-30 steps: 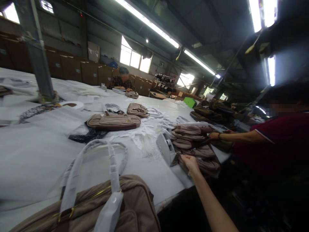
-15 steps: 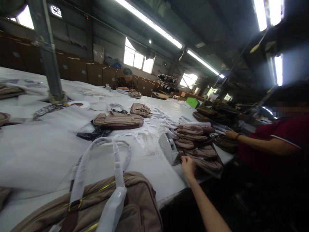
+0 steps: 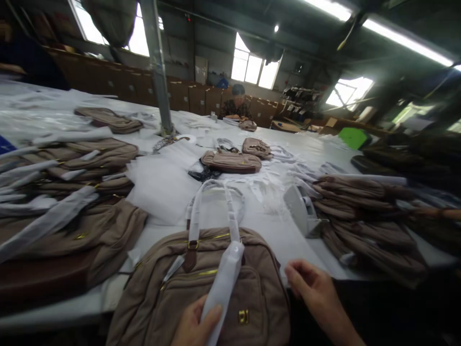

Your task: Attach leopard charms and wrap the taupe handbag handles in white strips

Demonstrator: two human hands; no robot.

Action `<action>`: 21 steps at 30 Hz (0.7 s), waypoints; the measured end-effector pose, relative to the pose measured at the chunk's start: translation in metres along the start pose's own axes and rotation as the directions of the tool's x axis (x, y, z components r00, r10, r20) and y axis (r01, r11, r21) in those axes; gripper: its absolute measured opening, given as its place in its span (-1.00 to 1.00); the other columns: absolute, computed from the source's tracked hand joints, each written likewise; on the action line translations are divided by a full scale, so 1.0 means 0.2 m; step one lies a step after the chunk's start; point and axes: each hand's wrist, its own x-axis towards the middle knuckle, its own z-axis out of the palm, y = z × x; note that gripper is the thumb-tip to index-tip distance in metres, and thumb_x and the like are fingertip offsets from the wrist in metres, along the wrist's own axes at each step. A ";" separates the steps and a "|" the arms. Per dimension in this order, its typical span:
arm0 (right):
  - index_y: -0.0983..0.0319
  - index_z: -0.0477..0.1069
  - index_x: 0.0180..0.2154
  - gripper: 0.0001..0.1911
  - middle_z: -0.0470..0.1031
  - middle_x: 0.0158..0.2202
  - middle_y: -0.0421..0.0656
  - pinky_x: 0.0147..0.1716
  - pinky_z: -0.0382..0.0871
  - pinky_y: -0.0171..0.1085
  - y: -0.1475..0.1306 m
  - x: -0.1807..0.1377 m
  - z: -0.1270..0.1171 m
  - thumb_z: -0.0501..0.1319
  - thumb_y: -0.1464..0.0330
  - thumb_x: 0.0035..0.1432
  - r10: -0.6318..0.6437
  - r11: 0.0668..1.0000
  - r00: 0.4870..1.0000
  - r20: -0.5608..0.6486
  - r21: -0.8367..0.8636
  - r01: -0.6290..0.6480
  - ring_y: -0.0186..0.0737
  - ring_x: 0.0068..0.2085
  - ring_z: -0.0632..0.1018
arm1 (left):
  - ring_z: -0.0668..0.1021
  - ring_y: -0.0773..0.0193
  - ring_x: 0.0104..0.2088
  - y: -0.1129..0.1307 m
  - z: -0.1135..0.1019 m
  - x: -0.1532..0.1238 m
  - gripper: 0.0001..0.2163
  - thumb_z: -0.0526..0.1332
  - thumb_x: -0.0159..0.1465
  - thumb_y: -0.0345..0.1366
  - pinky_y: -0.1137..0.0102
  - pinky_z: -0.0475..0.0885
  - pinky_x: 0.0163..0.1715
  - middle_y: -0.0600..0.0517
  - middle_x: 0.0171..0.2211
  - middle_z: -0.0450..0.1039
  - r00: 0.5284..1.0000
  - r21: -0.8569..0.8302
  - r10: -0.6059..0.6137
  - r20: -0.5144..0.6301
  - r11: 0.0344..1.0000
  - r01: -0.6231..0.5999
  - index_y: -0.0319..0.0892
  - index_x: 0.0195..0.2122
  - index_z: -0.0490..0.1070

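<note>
A taupe fabric handbag (image 3: 173, 288) with brown trim and gold zips lies in front of me. Its handles (image 3: 230, 211) stand up, wrapped in white paper. My left hand (image 3: 198, 322) is closed on a loose white paper wrap (image 3: 225, 278) that hangs down over the bag's front pocket. Just right of the bag, my right hand (image 3: 317, 293) is raised with thumb and fingers pinched together; whatever is between them is too small to make out. Beyond that hand sits a grey-white desktop dispenser (image 3: 300, 211), seemingly for tape.
Piles of similar bags lie left (image 3: 108, 221) and right (image 3: 367, 230). White sheets (image 3: 165, 187), paper scraps and two smaller bags (image 3: 232, 161) cover the table's middle. A metal post (image 3: 156, 72) rises there. A co-worker's arm (image 3: 439, 214) shows at right; another person (image 3: 237, 103) sits across.
My right hand has come back from the dispenser to the bag's right side. My left hand has come into view on the white wrap. The view has swung left.
</note>
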 end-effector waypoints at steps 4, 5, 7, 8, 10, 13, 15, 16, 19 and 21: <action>0.27 0.39 -0.44 -0.68 0.34 -0.55 -0.22 -0.58 0.14 -0.40 -0.14 -0.14 0.31 0.23 0.13 0.05 0.010 0.991 0.920 0.392 0.117 -0.061 -0.38 -0.53 0.29 | 0.17 0.48 -0.76 0.01 -0.01 -0.02 -0.51 0.28 -0.05 0.10 0.53 0.03 -0.78 0.15 -0.70 0.30 1.000 0.004 -0.005 0.024 1.000 0.005 -0.27 -0.32 0.44; 0.28 0.39 -0.45 -0.69 0.36 -0.54 -0.21 -0.56 0.15 -0.40 -0.14 -0.15 0.36 0.22 0.14 0.06 0.010 0.993 0.907 0.420 0.103 -0.059 -0.37 -0.52 0.30 | 0.18 0.48 -0.75 0.02 -0.01 -0.02 -0.50 0.28 -0.04 0.09 0.53 0.03 -0.77 0.15 -0.69 0.30 0.999 0.005 0.006 0.035 1.000 -0.006 -0.29 -0.29 0.45; 0.29 0.41 -0.46 -0.71 0.39 -0.53 -0.20 -0.53 0.16 -0.39 -0.11 -0.15 0.44 0.22 0.17 0.07 0.020 0.999 0.910 0.415 0.035 -0.038 -0.35 -0.49 0.33 | 0.20 0.47 -0.72 0.02 -0.01 -0.03 -0.50 0.29 -0.02 0.07 0.54 0.03 -0.75 0.13 -0.67 0.31 0.998 0.002 0.029 0.059 1.000 -0.029 -0.32 -0.27 0.45; 0.29 0.42 -0.47 -0.72 0.40 -0.53 -0.19 -0.52 0.17 -0.39 -0.10 -0.14 0.46 0.21 0.18 0.06 0.029 1.000 0.916 0.399 -0.006 -0.029 -0.34 -0.48 0.35 | 0.21 0.46 -0.71 0.03 -0.01 -0.03 -0.50 0.29 -0.02 0.06 0.54 0.04 -0.74 0.12 -0.67 0.31 0.997 0.001 0.034 0.066 0.999 -0.034 -0.33 -0.27 0.45; 0.29 0.43 -0.49 -0.73 0.42 -0.53 -0.19 -0.51 0.18 -0.39 -0.06 -0.13 0.48 0.21 0.21 0.05 0.046 0.997 0.927 0.372 -0.067 -0.023 -0.33 -0.48 0.37 | 0.23 0.44 -0.69 0.03 -0.02 -0.03 -0.50 0.29 -0.02 0.05 0.53 0.05 -0.72 0.12 -0.67 0.31 0.997 0.004 0.029 0.065 1.000 -0.030 -0.33 -0.26 0.46; 0.29 0.43 -0.49 -0.73 0.45 -0.53 -0.18 -0.52 0.19 -0.38 -0.02 -0.12 0.50 0.21 0.20 0.05 0.054 0.995 0.937 0.345 -0.103 -0.020 -0.32 -0.49 0.38 | 0.23 0.44 -0.69 0.03 -0.02 -0.03 -0.50 0.29 -0.03 0.05 0.53 0.05 -0.71 0.12 -0.67 0.30 0.998 0.013 0.023 0.058 1.000 -0.023 -0.33 -0.27 0.46; 0.29 0.43 -0.49 -0.70 0.44 -0.54 -0.18 -0.54 0.18 -0.38 -0.01 -0.11 0.52 0.20 0.17 0.05 0.061 0.993 0.942 0.330 -0.115 -0.024 -0.32 -0.50 0.38 | 0.23 0.44 -0.67 0.03 -0.01 -0.03 -0.50 0.29 -0.03 0.06 0.53 0.07 -0.69 0.12 -0.67 0.30 0.997 0.011 0.041 0.064 0.999 -0.041 -0.33 -0.29 0.47; 0.29 0.42 -0.50 -0.68 0.43 -0.55 -0.18 -0.55 0.17 -0.38 -0.01 -0.11 0.52 0.20 0.16 0.05 0.066 0.992 0.945 0.319 -0.121 -0.028 -0.32 -0.51 0.38 | 0.23 0.43 -0.67 0.03 -0.01 -0.03 -0.51 0.29 -0.03 0.06 0.53 0.08 -0.68 0.12 -0.67 0.31 0.997 0.011 0.050 0.063 0.999 -0.051 -0.33 -0.29 0.47; 0.29 0.38 -0.56 -0.65 0.39 -0.60 -0.20 -0.57 0.15 -0.38 -0.02 -0.10 0.55 0.20 0.14 0.03 0.078 0.988 0.956 0.282 -0.149 -0.037 -0.33 -0.54 0.36 | 0.27 0.41 -0.63 0.02 -0.01 -0.03 -0.54 0.29 0.00 0.03 0.52 0.16 -0.63 0.12 -0.66 0.32 0.996 0.019 0.072 0.049 0.997 -0.073 -0.33 -0.29 0.47; 0.29 0.34 -0.60 -0.66 0.37 -0.62 -0.21 -0.57 0.14 -0.39 -0.02 -0.09 0.57 0.21 0.16 0.01 0.086 0.985 0.960 0.266 -0.166 -0.042 -0.34 -0.55 0.34 | 0.35 0.35 -0.57 0.02 0.00 -0.02 -0.57 0.27 0.03 0.00 0.51 0.25 -0.56 0.10 -0.62 0.35 0.994 0.026 0.101 0.043 0.994 -0.102 -0.33 -0.30 0.47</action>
